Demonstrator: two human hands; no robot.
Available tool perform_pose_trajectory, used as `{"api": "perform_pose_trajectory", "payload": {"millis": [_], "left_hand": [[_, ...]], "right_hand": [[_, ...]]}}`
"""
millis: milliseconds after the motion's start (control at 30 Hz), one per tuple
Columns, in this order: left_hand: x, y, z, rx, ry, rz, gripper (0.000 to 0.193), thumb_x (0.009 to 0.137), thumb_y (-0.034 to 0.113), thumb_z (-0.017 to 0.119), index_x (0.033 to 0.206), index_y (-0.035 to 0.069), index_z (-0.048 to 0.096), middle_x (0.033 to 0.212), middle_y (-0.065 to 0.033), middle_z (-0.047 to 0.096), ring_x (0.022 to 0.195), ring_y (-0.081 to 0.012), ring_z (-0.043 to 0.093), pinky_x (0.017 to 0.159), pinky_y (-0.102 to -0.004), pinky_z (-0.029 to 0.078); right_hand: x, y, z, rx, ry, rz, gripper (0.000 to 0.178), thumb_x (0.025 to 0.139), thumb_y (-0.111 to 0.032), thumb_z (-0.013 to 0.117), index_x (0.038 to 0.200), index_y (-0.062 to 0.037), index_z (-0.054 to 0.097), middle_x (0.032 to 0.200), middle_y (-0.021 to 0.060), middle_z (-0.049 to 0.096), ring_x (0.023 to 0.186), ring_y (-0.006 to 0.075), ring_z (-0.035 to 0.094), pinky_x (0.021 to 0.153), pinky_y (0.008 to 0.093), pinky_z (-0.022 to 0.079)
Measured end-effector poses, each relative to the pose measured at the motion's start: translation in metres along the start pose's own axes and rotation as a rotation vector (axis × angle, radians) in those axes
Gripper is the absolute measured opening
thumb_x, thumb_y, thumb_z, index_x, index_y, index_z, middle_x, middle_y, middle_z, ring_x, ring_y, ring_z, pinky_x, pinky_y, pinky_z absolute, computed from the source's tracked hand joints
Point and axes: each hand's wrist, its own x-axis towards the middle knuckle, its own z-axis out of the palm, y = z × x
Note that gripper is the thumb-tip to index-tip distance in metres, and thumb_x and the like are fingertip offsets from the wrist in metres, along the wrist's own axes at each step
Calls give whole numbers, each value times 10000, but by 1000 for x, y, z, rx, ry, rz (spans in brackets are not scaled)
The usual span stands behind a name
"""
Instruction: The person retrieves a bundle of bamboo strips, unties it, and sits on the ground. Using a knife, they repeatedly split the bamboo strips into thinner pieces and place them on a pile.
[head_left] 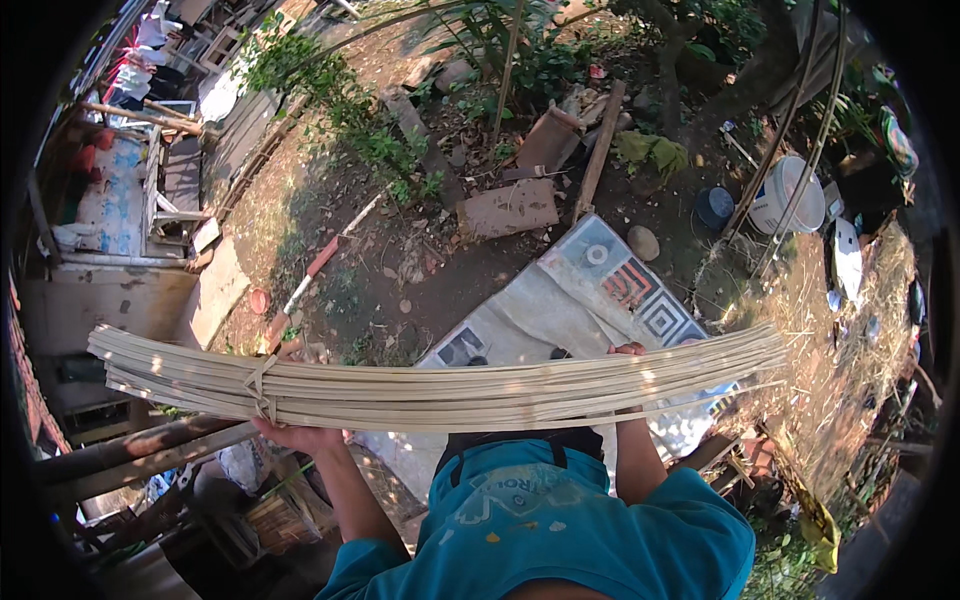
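Note:
A long bundle of pale bamboo strips [450, 396] stretches across in front of my body, held level above the ground. A strip tie [262, 387] crosses round it near its left part. My left hand [300, 437] grips the bundle from below, just right of the tie, with some fingers showing past the far edge. Toward the right part, my right hand [628, 350] is wrapped round the bundle, its fingertips showing over the far side. The strips hide most of both hands. At the right end the strips fan apart slightly, and one sticks out lower.
A patterned mat [590, 290] lies on the dirt beneath the bundle. Beyond it are broken boards [507, 208], a stone [643, 243] and green plants [385, 150]. A white bucket [787, 195] and a dark blue pail [714, 207] stand at right. Wooden poles [150, 450] jut in at left.

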Motion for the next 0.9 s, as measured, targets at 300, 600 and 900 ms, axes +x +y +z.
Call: {"api": "perform_pose_trajectory", "payload": {"millis": [300,600,900], "left_hand": [[-173,24,-19,-41,258,255,909,843,719,627,1487,105,444,1430,-199,484,1340,-381,449,1152,-665,288],[-289,21,-130,5,639,393,778,896,701,498,1330,63,603,1259,-230,631,1155,-407,610,1005,-564,506],[-340,8,-277,-360,822,259,835,876,759,409,1320,78,596,1219,-217,638,1085,-387,645,960,-535,533]], "right_hand": [[14,-31,-39,-27,250,388,174,1022,-187,455,992,-76,585,969,70,606,1003,221,591,1262,476,193],[-16,-90,-151,-1531,1003,734,246,1011,-202,456,1181,-97,600,1099,86,663,1051,257,623,1129,522,330],[-45,-165,-103,-2469,1224,708,427,981,-497,546,1048,-78,587,838,57,602,729,204,557,505,381,392]]}}
